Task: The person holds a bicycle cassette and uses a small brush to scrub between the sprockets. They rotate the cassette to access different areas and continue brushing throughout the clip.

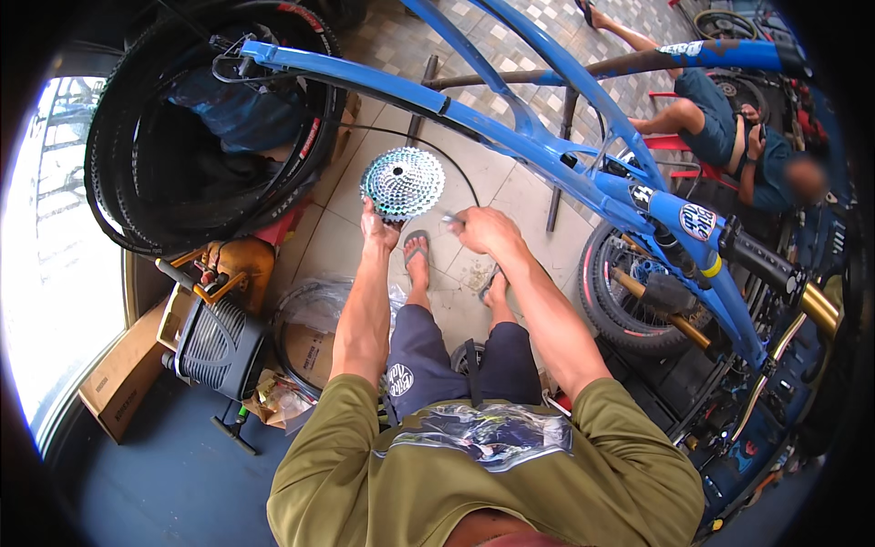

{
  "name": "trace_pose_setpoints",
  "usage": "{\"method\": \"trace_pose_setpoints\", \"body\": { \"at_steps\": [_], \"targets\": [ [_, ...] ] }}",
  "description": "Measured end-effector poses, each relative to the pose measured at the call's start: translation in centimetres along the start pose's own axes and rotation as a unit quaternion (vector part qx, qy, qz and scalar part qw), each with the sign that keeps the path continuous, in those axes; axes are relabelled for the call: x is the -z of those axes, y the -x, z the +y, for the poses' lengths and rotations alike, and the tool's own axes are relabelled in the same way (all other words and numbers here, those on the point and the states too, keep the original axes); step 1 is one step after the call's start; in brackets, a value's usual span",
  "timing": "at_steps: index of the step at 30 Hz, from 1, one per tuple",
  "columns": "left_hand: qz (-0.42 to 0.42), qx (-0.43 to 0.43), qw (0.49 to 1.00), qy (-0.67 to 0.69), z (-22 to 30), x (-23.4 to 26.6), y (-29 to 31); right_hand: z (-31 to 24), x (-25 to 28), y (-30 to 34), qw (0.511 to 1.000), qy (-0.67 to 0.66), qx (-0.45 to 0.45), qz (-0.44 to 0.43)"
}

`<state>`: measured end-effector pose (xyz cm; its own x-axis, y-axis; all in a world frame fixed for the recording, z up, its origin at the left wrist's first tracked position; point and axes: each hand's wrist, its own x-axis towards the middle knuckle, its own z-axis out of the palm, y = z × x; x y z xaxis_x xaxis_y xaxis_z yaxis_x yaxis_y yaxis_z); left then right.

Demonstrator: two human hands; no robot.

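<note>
The left hand [379,230] grips a silver bicycle cassette [416,185] by its near edge. Just right of it, the right hand [488,232] pinches a small, blurred grey object [451,219].

Far left: tyres [111,164]. Bike frame [620,192] runs far middle to right; seated person [711,118] beyond it, wheel [594,284] on its near side. Cassette [401,182] in left hand [379,230]; right hand [489,232] just right of it, possibly a tool [451,220] in its fingers, blurred. Near left: cardboard box [128,385].
</note>
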<state>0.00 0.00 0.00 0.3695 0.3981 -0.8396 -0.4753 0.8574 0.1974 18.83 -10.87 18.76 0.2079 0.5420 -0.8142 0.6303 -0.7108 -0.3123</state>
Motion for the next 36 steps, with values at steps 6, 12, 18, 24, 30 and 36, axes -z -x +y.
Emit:
{"method": "trace_pose_setpoints", "body": {
  "at_steps": [6, 12, 18, 24, 30, 36],
  "targets": [
    [0.046, -0.015, 0.999, -0.025, -0.7, -0.2, -1.0, -0.3, -0.7, -1.6, 0.993, -0.026, -0.038, 0.108],
    [0.011, -0.014, 1.000, -0.017, -1.2, -1.4, 0.2, 1.1, -3.1, -5.0, 0.997, -0.021, -0.015, 0.066],
    [-0.026, -0.017, 0.999, 0.021, -0.8, -2.3, 1.2, -1.3, -0.9, -3.2, 0.999, -0.046, 0.013, -0.007],
    [-0.038, -0.012, 0.999, 0.023, -0.5, -3.1, 1.8, -2.9, 0.9, -1.5, 0.996, -0.068, -0.048, -0.025],
    [-0.090, -0.011, 0.996, 0.006, 0.4, -3.6, 2.3, -2.7, 0.4, -1.1, 0.999, -0.020, -0.028, 0.030],
    [-0.066, -0.031, 0.997, -0.021, 0.7, -4.6, 3.4, -6.3, 0.9, 0.4, 0.999, 0.012, 0.041, 0.029]
  ]
}}
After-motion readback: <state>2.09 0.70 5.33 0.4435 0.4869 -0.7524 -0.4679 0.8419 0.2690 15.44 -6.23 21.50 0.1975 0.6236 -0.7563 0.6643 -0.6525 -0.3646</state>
